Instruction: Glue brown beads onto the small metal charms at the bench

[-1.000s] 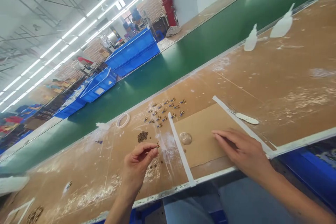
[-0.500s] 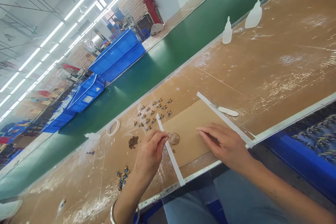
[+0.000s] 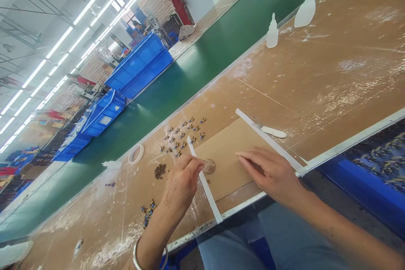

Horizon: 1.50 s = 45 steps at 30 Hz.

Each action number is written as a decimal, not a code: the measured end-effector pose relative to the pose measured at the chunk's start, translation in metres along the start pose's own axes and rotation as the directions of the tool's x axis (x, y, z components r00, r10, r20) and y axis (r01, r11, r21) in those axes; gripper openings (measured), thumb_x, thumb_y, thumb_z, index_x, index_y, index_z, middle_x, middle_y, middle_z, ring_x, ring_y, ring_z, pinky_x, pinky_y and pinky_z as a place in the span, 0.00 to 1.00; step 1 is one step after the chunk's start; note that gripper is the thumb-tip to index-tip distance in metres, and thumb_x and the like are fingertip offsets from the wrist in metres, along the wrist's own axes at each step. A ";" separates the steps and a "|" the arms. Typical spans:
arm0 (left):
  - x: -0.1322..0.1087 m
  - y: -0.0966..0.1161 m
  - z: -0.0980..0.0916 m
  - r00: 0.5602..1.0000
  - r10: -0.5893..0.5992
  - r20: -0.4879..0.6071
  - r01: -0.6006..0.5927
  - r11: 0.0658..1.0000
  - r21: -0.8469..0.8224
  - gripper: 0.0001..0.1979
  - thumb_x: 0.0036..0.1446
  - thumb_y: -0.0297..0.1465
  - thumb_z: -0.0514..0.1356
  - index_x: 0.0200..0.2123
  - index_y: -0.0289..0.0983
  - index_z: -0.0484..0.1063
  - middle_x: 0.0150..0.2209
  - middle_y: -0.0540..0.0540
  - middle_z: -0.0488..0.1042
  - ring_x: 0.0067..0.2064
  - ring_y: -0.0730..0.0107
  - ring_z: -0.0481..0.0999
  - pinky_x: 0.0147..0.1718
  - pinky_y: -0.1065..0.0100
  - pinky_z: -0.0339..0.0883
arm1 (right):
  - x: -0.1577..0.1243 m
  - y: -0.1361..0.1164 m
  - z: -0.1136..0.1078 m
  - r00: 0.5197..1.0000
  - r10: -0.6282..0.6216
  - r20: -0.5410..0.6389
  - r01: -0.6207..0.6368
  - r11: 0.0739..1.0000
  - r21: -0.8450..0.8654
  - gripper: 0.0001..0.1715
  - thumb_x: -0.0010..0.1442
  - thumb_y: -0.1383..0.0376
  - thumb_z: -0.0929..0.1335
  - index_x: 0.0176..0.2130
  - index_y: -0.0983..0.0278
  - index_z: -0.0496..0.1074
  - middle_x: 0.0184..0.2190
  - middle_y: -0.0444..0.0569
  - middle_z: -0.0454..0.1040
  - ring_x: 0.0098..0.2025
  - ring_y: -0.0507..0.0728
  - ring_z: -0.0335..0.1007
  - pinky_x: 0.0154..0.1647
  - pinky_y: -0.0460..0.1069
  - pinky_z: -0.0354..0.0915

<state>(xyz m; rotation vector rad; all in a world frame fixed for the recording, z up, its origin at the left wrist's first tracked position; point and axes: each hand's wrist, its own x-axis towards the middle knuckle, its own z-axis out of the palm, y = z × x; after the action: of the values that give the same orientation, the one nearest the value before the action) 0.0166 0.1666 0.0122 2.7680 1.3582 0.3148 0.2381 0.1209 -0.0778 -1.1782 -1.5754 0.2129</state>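
Over the brown worktable (image 3: pixel 268 80), my L hand (image 3: pixel 183 179) is by a small round dish (image 3: pixel 210 167) on cardboard (image 3: pixel 221 181); fingers pinched narrow, can't tell what's btwn. R hand (image 3: pixel 274 173) is above the cardboard, thumb & index nearly meeting, contents unclear. Blue-and-gold parts (image 3: pixel 182 136) lie beyond L hand, brown pile (image 3: pixel 160 171) beside it, knife (image 3: pixel 274 132) past R hand.
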 end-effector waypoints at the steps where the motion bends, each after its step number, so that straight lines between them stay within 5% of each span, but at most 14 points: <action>1: 0.000 0.001 -0.001 1.000 -0.003 -0.005 0.003 1.000 -0.017 0.13 0.66 0.31 0.52 0.35 0.39 0.76 0.34 0.45 0.78 0.36 0.67 0.77 0.36 0.68 0.70 | 0.000 0.000 0.000 1.000 -0.004 -0.005 0.004 1.000 -0.004 0.10 0.63 0.71 0.65 0.43 0.61 0.73 0.33 0.47 0.79 0.35 0.52 0.75 0.37 0.47 0.71; 7: -0.018 0.007 -0.021 0.967 -0.233 -0.102 0.213 0.960 -0.180 0.09 0.63 0.33 0.56 0.34 0.42 0.76 0.34 0.48 0.79 0.37 0.67 0.78 0.37 0.68 0.71 | 0.000 -0.001 -0.002 1.000 0.022 -0.012 -0.022 1.000 0.000 0.10 0.64 0.69 0.65 0.43 0.60 0.74 0.34 0.46 0.79 0.36 0.53 0.76 0.40 0.48 0.72; 15: -0.121 -0.019 -0.011 0.728 -0.673 -0.129 0.627 0.730 -0.272 0.10 0.59 0.40 0.60 0.35 0.41 0.78 0.34 0.48 0.81 0.38 0.63 0.80 0.39 0.65 0.74 | -0.003 -0.002 -0.004 1.000 -0.017 0.021 0.018 0.998 -0.053 0.09 0.63 0.68 0.66 0.44 0.58 0.73 0.36 0.45 0.79 0.36 0.52 0.77 0.42 0.47 0.71; 18: -0.148 -0.026 -0.001 0.696 -0.708 -0.123 0.664 0.699 -0.266 0.10 0.60 0.39 0.60 0.35 0.41 0.78 0.35 0.47 0.82 0.38 0.62 0.81 0.40 0.63 0.74 | -0.004 -0.002 -0.004 0.999 -0.022 0.025 0.024 0.995 -0.102 0.08 0.64 0.66 0.66 0.43 0.58 0.73 0.35 0.44 0.79 0.36 0.52 0.77 0.41 0.47 0.71; 25: -0.163 -0.029 0.011 0.698 -0.694 -0.178 0.633 0.714 -0.299 0.09 0.60 0.37 0.59 0.34 0.41 0.78 0.35 0.47 0.81 0.39 0.63 0.80 0.41 0.65 0.74 | -0.003 -0.005 -0.004 0.999 -0.023 0.032 0.030 0.969 -0.247 0.06 0.64 0.64 0.66 0.40 0.60 0.74 0.34 0.42 0.80 0.36 0.50 0.77 0.38 0.43 0.69; 32: -0.158 -0.029 0.010 0.773 -0.614 -0.161 0.573 0.784 -0.238 0.09 0.62 0.33 0.57 0.33 0.41 0.77 0.35 0.48 0.81 0.38 0.65 0.80 0.38 0.68 0.73 | -0.005 -0.006 -0.004 0.999 -0.018 0.038 0.028 0.960 -0.279 0.08 0.65 0.62 0.66 0.39 0.61 0.75 0.34 0.44 0.80 0.36 0.50 0.77 0.35 0.44 0.68; 45: -0.154 -0.027 0.010 0.821 -0.544 -0.172 0.528 0.839 -0.134 0.09 0.63 0.30 0.56 0.33 0.39 0.76 0.34 0.48 0.80 0.36 0.68 0.80 0.36 0.71 0.72 | -0.005 -0.009 -0.005 0.998 0.023 0.062 -0.005 0.962 -0.273 0.09 0.64 0.63 0.67 0.41 0.62 0.76 0.35 0.45 0.80 0.36 0.51 0.77 0.34 0.44 0.66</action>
<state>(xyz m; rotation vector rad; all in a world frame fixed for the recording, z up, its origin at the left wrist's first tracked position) -0.0944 0.0623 -0.0257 2.1968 2.0428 0.6117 0.2364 0.1103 -0.0730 -1.4074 -1.6913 0.0431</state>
